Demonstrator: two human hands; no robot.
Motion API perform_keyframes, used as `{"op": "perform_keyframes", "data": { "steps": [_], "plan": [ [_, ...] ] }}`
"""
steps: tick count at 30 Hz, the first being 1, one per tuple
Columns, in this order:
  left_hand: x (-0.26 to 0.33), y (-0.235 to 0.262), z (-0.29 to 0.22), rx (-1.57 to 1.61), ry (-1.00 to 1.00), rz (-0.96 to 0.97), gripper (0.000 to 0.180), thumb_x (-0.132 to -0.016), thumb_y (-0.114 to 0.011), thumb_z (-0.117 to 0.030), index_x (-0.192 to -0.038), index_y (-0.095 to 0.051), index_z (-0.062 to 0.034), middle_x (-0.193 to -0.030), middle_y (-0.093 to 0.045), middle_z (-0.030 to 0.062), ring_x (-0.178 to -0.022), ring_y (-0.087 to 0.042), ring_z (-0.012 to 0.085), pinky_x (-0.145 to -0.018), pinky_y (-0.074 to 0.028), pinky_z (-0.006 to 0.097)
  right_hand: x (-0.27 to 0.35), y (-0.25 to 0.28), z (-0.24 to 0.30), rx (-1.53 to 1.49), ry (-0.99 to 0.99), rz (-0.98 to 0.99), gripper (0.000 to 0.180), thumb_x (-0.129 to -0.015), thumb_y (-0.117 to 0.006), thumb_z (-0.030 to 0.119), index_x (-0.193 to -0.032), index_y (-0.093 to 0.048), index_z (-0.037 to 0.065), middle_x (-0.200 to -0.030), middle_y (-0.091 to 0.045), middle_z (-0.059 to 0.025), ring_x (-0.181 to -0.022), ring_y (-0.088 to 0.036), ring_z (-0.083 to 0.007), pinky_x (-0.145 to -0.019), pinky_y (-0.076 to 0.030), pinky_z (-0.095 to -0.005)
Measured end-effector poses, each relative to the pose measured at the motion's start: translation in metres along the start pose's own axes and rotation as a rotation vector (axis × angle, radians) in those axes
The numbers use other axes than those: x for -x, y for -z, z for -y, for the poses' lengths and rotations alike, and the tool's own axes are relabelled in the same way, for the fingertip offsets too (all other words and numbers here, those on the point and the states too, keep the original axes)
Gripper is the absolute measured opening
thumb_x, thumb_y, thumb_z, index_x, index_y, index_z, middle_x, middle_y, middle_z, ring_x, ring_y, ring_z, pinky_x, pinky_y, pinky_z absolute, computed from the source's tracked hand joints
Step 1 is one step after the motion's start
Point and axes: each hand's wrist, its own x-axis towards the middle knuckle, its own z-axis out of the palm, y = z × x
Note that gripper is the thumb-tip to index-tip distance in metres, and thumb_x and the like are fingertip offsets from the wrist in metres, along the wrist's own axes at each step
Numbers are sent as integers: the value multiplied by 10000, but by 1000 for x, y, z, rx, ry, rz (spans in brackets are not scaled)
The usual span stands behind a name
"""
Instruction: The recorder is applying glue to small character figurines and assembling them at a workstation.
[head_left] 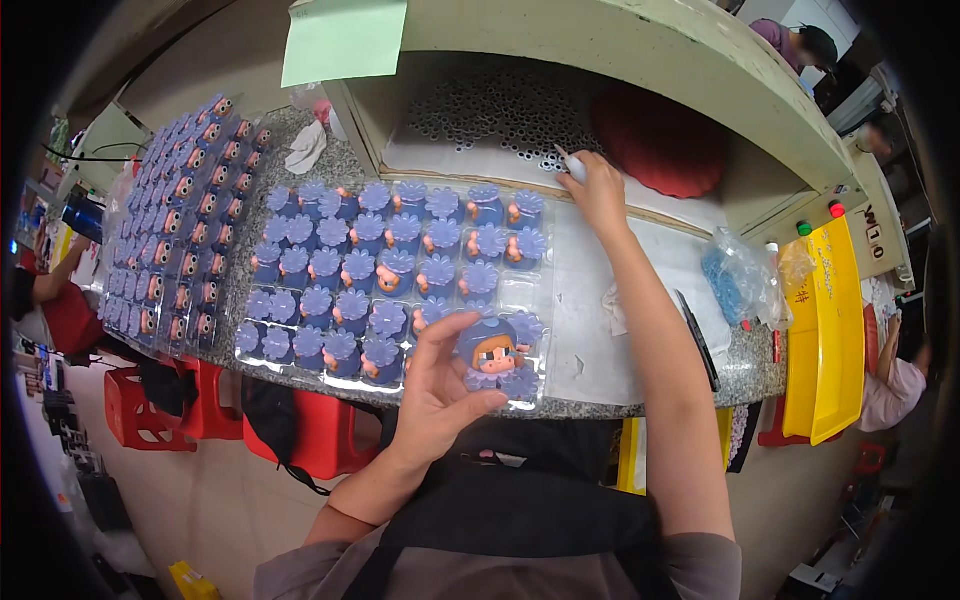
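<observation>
**Left hand [440,385] holding a blue-capped, orange-haired moulded figurine [493,352] over a clear plastic compartment tray [522,292]**

The figurine is facing up at the tray's near right corner. The left fingers are curving around it, the index finger arching over the cap and the thumb spreading below; I cannot tell whether it is touching the tray.

Beyond the tray's far right corner, the right hand [602,195] is closing its fingers around a slim white tool with a pointed tip [576,168]. That tip is pointing at small round black-and-white pieces [465,112], which are lying scattered behind the tray, left of a red round scalloped mat [665,145].

Rows of figurines with pale purple petal-shaped tops [403,229] are filling most of the tray. Left of it, 1 stack of filled clear trays [165,245] is standing on the speckled grey stone table [755,365].
</observation>
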Motion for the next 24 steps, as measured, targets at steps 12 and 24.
{"op": "perform_keyframes", "data": {
  "steps": [12,24],
  "plan": [
    [0,-5,-4,83,89,18,657,-696,-635,56,-1256,-299,-23,-1234,-306,86,-1125,-377,193,-920,-353,310,26,62,52,-678,-293,114,92,-766,-577,60,-837,-560,4,-686,-557,-42,-575,-546,-94,-461,-461,-222],
    [-4,-10,12,-84,-35,179,515,-786,-498,-109,-1246,-270,-73,-1253,-297,148,-1117,-421,281,-923,-358,390,161,121,160,-1637,-760,128,104,-754,-543,-63,-797,-456,-26,-746,-567,-159,-565,-556,-153,-489,-506,-281]
  ]
}}
